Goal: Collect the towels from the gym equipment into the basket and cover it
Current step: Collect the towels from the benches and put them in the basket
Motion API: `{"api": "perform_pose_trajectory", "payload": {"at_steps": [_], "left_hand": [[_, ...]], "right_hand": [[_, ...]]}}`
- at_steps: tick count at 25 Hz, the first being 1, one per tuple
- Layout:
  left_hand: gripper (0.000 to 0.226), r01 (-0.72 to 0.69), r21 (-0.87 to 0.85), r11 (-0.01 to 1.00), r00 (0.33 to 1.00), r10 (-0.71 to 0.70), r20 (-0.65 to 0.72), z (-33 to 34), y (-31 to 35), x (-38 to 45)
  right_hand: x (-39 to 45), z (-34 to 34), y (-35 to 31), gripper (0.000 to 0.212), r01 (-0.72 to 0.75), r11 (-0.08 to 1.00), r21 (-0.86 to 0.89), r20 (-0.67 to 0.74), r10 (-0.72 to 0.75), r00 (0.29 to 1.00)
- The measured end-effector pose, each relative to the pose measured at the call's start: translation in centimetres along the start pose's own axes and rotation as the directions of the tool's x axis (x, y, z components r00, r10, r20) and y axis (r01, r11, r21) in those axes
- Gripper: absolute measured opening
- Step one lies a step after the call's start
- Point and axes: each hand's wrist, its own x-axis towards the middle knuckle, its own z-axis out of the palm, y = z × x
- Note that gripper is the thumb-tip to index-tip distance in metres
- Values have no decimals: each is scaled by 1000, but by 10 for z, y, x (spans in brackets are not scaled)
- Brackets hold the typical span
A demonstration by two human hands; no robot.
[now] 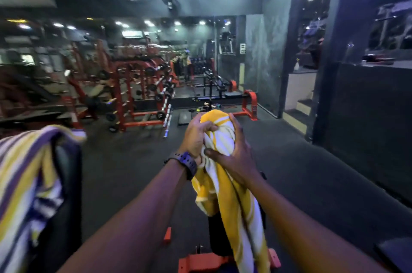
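A yellow and white striped towel hangs from both my hands in the middle of the view, its lower end trailing down past a black pad with a red frame. My left hand, with a dark watch on the wrist, grips the bunched top of the towel. My right hand clasps the same bunch from the right side. A second towel, striped purple, yellow and white, is draped over a dark padded machine at the left edge. No basket is in view.
Red weight racks with barbells and plates line the left and middle distance. A red bench frame stands ahead by a mirror wall. Steps rise at the right beside a dark partition. Dark rubber floor stretches between.
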Motion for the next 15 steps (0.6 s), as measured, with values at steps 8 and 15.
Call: {"api": "perform_pose_trajectory", "payload": {"at_steps": [8, 15], "left_hand": [[31, -155, 454, 877, 906, 309, -288, -189, 86, -68], [50, 105, 559, 823, 658, 364, -659, -389, 96, -92]], "right_hand": [[23, 128, -90, 85, 222, 975, -2, 108, -220, 970], [71, 225, -114, 87, 311, 950, -28, 138, -305, 942]]}}
